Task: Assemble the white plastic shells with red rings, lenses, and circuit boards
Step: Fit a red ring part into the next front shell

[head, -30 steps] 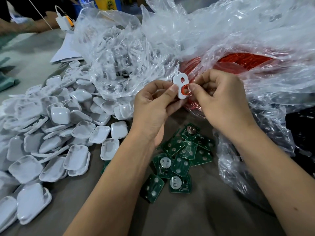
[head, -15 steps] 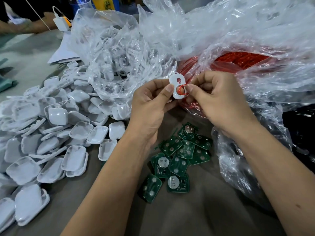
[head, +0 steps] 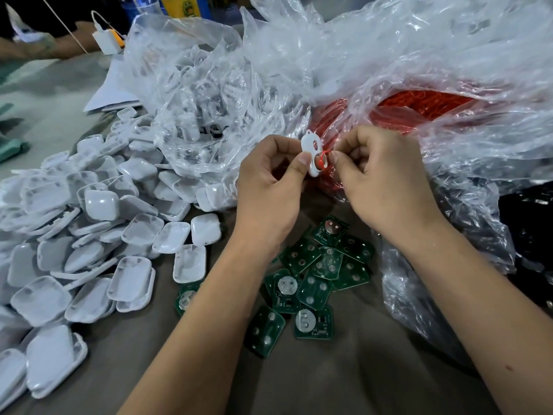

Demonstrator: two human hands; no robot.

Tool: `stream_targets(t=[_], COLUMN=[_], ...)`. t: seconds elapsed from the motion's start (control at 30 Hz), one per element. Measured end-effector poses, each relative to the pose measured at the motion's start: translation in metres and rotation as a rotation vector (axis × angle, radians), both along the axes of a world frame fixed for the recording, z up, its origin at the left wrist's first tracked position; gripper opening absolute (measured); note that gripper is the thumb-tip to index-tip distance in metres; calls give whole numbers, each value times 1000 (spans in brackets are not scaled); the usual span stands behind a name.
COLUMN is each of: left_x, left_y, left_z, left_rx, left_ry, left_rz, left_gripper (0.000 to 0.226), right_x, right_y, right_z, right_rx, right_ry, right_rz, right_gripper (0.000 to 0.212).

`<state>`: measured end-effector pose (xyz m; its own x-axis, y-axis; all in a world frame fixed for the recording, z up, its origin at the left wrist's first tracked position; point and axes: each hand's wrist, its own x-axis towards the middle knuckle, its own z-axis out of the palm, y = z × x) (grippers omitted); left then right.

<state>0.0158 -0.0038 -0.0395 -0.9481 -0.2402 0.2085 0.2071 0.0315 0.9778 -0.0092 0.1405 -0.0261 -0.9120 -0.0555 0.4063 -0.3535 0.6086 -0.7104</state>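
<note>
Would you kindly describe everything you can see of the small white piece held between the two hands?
The white piece is a small flat plate of glossy plastic with rounded edges and cut-out holes. It is held upright in the air before the bags. The left hand pinches its lower edge with thumb and fingers. The right hand pinches a red ring at its lower hole.

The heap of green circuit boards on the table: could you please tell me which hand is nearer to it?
Neither clearly. The left hand and right hand both hold the white plastic shell raised beyond the green circuit boards, one to each side.
</note>
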Motion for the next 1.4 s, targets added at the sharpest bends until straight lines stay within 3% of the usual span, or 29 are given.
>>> stream_targets(t=[0.37, 0.57, 1.23, 1.4], left_x=[2, 3, 7, 7], left_y=[4, 7, 8, 9], left_z=[1, 1, 4, 3], left_rx=[-65, -183, -164, -186], left_ry=[38, 70, 26, 10], left_rz=[-41, 40, 32, 53], left_gripper=[2, 3, 5, 24], right_x=[1, 2, 3, 1], right_y=[-2, -2, -2, -2], right_z=[0, 0, 1, 0], right_rx=[51, 59, 98, 112], right_ry=[46, 77, 46, 30], right_rz=[-12, -22, -24, -44], right_gripper=[7, 7, 4, 5])
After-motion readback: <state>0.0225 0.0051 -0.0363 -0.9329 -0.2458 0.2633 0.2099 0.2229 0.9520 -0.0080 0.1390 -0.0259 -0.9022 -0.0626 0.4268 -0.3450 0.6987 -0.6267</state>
